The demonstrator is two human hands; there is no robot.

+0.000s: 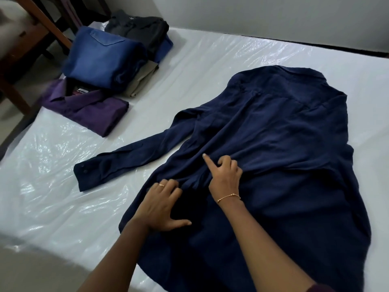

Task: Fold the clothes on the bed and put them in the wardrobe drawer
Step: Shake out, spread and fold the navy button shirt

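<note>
Pale grey wall (273,15) behind; wooden chair (31,39) at left.

Soft, even room light, a little dim. Glare glints off the plastic sheet (63,148) covering the bed, brightest at the left and far side. The dark shirt (273,144) swallows detail in its folds. Corners smear, especially the lower left, and the wide lens bends the edges.
</note>
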